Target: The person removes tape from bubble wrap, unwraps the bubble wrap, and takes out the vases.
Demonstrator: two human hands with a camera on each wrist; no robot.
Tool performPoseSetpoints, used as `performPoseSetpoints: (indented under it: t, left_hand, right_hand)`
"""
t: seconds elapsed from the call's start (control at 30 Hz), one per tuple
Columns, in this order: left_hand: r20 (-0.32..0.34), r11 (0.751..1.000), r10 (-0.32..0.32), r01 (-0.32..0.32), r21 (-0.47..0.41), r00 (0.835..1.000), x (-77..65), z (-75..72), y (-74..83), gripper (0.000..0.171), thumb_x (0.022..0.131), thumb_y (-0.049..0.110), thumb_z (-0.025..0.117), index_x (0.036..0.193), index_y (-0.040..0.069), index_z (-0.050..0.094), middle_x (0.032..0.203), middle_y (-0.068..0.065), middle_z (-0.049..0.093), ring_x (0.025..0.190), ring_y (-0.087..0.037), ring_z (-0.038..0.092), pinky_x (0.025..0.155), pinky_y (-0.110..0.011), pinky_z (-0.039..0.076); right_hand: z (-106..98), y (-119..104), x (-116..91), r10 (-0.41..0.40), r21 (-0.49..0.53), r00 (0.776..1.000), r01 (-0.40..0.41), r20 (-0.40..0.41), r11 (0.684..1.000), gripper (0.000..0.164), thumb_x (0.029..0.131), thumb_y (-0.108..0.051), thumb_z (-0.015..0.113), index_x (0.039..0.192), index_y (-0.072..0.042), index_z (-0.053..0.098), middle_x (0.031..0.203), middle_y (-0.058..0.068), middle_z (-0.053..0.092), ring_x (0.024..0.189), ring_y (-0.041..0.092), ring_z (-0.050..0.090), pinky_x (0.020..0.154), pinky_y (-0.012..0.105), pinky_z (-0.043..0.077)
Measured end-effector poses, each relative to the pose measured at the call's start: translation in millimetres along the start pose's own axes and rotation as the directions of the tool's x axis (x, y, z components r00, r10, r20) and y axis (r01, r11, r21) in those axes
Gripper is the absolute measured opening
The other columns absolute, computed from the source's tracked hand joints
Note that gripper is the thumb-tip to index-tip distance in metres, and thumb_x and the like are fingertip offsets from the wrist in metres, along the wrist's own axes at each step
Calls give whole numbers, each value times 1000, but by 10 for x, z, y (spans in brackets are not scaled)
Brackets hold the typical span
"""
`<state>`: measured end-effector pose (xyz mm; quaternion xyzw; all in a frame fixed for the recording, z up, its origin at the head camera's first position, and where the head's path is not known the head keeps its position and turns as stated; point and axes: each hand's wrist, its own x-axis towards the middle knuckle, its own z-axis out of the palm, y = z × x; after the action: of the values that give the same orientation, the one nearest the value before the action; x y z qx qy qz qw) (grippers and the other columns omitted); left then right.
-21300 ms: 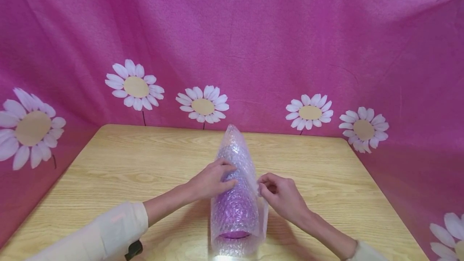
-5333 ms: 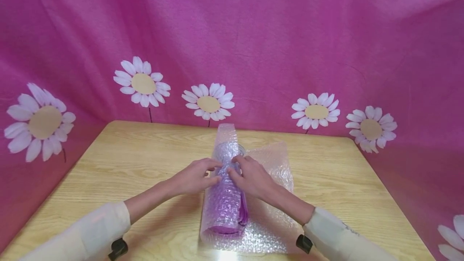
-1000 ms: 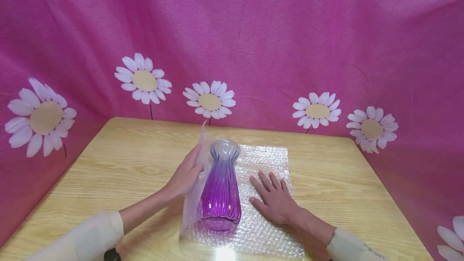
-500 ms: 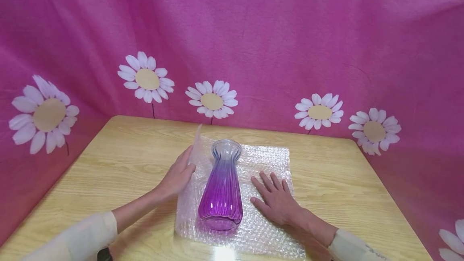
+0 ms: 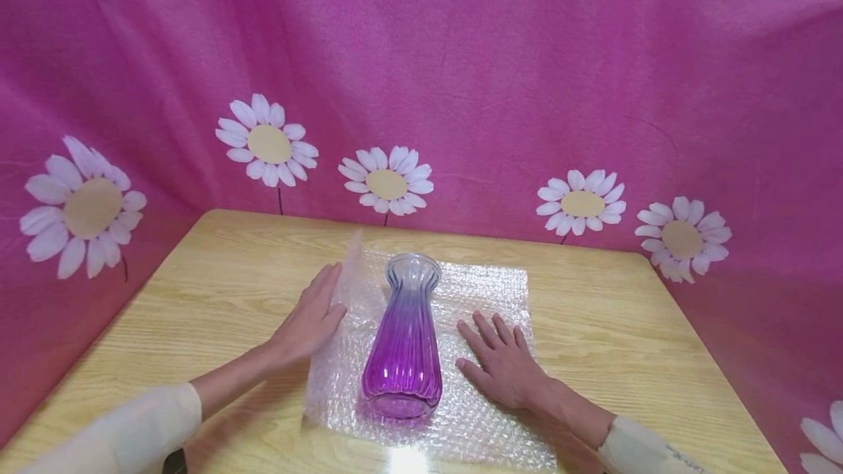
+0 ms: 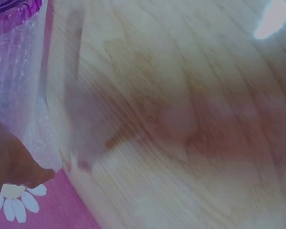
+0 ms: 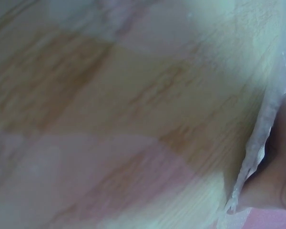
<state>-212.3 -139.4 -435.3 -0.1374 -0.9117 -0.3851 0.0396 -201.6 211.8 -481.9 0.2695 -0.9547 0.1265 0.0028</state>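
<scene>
A ribbed glass vase, clear at the mouth and purple towards the base, lies on its side with its base towards me. Under it spreads a sheet of bubble wrap, whose left edge stands up from the table. My left hand supports that raised edge with extended fingers, left of the vase. Flat on the wrap, right of the vase, rests my right hand with spread fingers. The left wrist view catches part of the vase's base; in the right wrist view the wrap's edge runs beside the hand.
A light wooden table bears everything. Behind it and along both sides hangs a pink cloth printed with white daisies. Glare shows on the table near its front edge.
The vase was rolled inside the bubble wrap earlier and is now uncovered. Over the last second my left hand has moved left, lowering the wrap's edge outward; my right hand has stayed put.
</scene>
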Motion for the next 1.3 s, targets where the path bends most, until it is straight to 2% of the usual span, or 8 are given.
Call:
performPoseSetpoints:
  t: [0.23,0.5,0.67,0.83,1.0,1.13,1.3]
  left_hand:
    - [1,994,21,-21,107,1000,-17,-42,-89,72,98,14,47,157,-3,10,162,-27,3,145,-50,11,114,-63,14]
    - [-3,972,44,-42,232,999,-21,-111,-173,74,94,14,52,155,-7,16,160,-31,5,144,-52,8,116,-62,9]
    - [13,937,64,-65,344,998,-7,-152,-209,79,87,16,57,155,-6,21,160,-32,6,144,-54,5,114,-66,7]
    - [24,905,91,-93,416,996,4,-171,-215,80,83,15,60,153,-5,28,159,-31,10,144,-54,6,113,-68,6]
    - [77,851,133,-153,503,988,46,-170,-224,83,76,15,67,151,-3,37,158,-29,20,144,-52,12,112,-71,9]
    - [155,800,178,-235,552,972,76,-151,-234,84,73,12,68,151,-1,37,159,-26,22,145,-49,15,113,-68,10]
    - [221,755,265,-344,558,939,83,-114,-219,78,76,6,64,150,-2,39,157,-27,27,144,-45,22,114,-65,13]
  right_hand:
    - [3,8,-11,6,-10,1000,-6,14,1000,65,104,-48,42,157,-13,32,161,20,22,145,49,14,109,74,10]
    - [9,18,-16,7,-15,1000,-7,23,1000,65,104,-49,41,157,-13,31,161,20,21,145,49,14,110,73,9]
    - [0,19,-12,10,-21,1000,-9,28,1000,65,104,-49,41,157,-13,31,162,19,20,145,49,13,110,72,9]
    - [-21,7,-14,5,-21,1000,-5,28,1000,65,104,-48,42,157,-13,31,161,20,21,145,49,13,110,73,10]
    - [-18,7,-16,0,-30,1000,0,21,1000,65,104,-48,42,157,-13,32,161,20,22,145,49,14,110,73,11]
    - [-6,12,-9,-1,-40,1000,1,19,999,65,104,-48,42,157,-13,32,161,20,21,145,49,14,110,73,12]
    - [0,7,0,1,-46,1000,0,28,999,65,104,-49,41,157,-14,31,161,19,21,145,49,14,110,73,11]
